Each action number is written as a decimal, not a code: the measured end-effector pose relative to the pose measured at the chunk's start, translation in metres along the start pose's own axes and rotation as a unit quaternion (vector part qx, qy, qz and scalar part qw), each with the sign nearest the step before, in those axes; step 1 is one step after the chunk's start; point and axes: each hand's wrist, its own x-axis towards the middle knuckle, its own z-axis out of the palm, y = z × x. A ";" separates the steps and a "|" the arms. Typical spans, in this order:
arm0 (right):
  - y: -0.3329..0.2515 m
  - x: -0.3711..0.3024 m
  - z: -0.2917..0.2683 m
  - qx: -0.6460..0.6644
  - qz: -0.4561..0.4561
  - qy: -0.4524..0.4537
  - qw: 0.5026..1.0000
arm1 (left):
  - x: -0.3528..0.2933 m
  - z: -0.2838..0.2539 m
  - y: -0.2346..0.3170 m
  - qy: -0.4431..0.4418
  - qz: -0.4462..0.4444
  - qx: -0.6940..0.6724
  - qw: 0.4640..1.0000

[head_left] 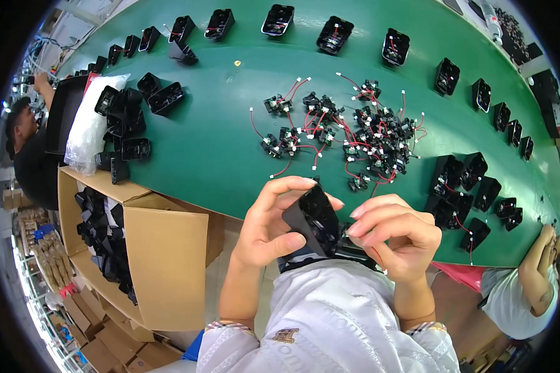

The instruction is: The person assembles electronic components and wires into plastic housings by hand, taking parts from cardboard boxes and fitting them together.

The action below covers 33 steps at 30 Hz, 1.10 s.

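My left hand (264,227) is wrapped round a black plastic housing (314,217), tilted in front of my chest with its glossy hollow side turned toward my right hand. My right hand (399,237) pinches a small black part with a red wire (345,231), close beside the housing's edge. Its wire end with a white plug hangs below my fingers. Whether the part touches the housing I cannot tell. Beyond my hands, a pile of similar small black parts (379,140) with red wires and white plugs lies on the green table (211,130).
Black housings (334,34) stand in a curved row along the far side; more cluster at right (451,186) and left (126,115) by a clear plastic bag (93,124). An open cardboard box (168,267) holds black pieces. Other people sit at far left (34,155) and right (519,298).
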 end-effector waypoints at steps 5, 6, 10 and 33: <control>-0.004 0.002 0.000 -0.004 -0.010 -0.020 1.000 | 0.002 0.006 -0.008 -0.009 -0.033 -0.052 0.998; -0.003 0.002 -0.002 -0.017 -0.021 -0.022 0.999 | 0.002 0.007 -0.010 -0.006 -0.047 -0.074 0.996; -0.006 -0.004 -0.003 0.012 0.003 0.000 1.000 | -0.003 0.005 -0.019 0.005 -0.084 -0.100 0.991; -0.009 -0.015 -0.013 -0.091 0.014 -0.009 0.996 | 0.003 0.011 -0.033 0.011 -0.109 -0.071 0.991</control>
